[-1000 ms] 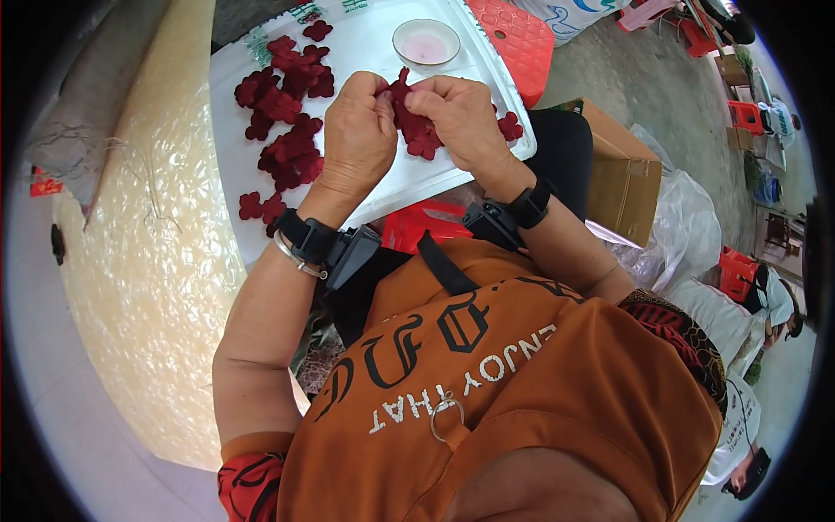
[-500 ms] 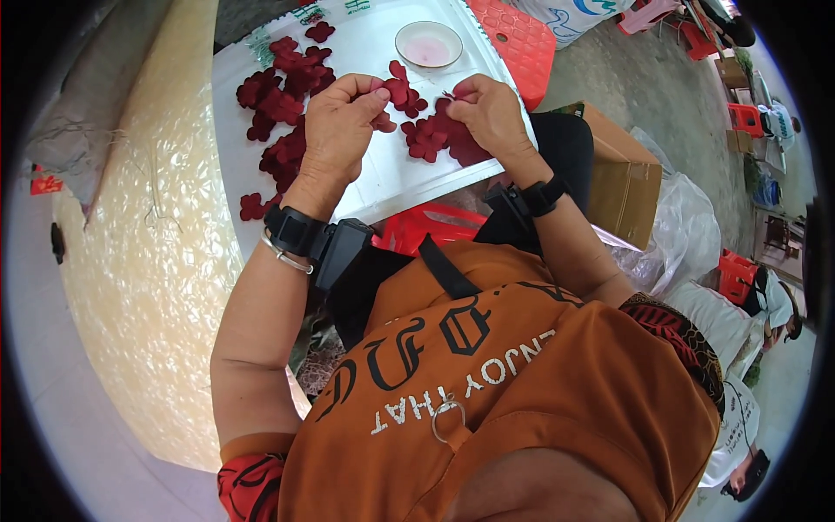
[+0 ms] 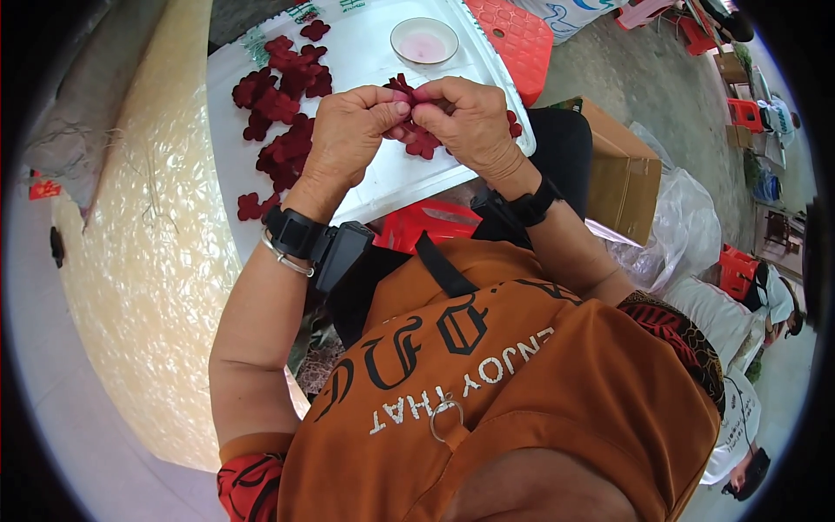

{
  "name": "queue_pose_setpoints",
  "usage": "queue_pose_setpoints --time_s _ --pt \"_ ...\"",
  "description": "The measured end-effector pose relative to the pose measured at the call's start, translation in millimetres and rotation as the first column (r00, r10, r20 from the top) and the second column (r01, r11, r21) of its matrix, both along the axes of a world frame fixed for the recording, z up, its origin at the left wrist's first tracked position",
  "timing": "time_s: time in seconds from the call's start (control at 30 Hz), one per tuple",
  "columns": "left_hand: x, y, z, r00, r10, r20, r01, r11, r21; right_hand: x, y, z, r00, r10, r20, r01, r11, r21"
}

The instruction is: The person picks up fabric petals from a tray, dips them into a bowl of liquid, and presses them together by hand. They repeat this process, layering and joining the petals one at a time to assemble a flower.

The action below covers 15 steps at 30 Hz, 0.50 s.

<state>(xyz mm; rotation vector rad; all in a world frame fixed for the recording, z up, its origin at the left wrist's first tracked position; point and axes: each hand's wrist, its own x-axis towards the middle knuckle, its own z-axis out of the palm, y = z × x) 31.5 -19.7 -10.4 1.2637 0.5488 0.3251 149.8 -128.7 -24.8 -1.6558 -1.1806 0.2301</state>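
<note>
My left hand and my right hand meet over a white board. Between their pinched fingertips is a dark red cloth flower piece, bunched and partly hidden by the fingers. Just below the fingers, another red petal piece shows; whether it is held or lies on the board, I cannot tell. Flower-shaped red petal pieces lie scattered and overlapping along the board's left side. A shallow round dish with pinkish contents stands beyond my hands.
A red plastic stool adjoins the board's far right edge. On the right, an open cardboard box stands near clear plastic sheeting. Shiny cream sheeting covers the left side. Other people are at the far right.
My right hand has moved left to meet my left hand. The fingertips of both now close together on the red flower piece; before, they were apart.
</note>
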Motion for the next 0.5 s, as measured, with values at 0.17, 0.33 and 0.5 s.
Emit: queue_pose_setpoints --time_s 0.17,0.33,0.5 --pt "-0.9 -1.1 3.5 1.0 -0.004 -0.008 0.004 1.0 0.02 -2.1 -0.5 5.9 0.997 -0.003 0.078 0.002 1.0 0.012" --pt "-1.1 -1.5 3.2 1.0 -0.008 -0.016 0.009 0.999 0.052 -1.3 -0.6 4.3 0.997 0.0 0.077 0.001 1.0 -0.006" --pt "1.3 0.1 -3.1 0.999 0.008 0.043 -0.009 1.0 0.02 -1.2 0.2 7.2 0.936 0.037 -0.35 -0.053 0.998 -0.035"
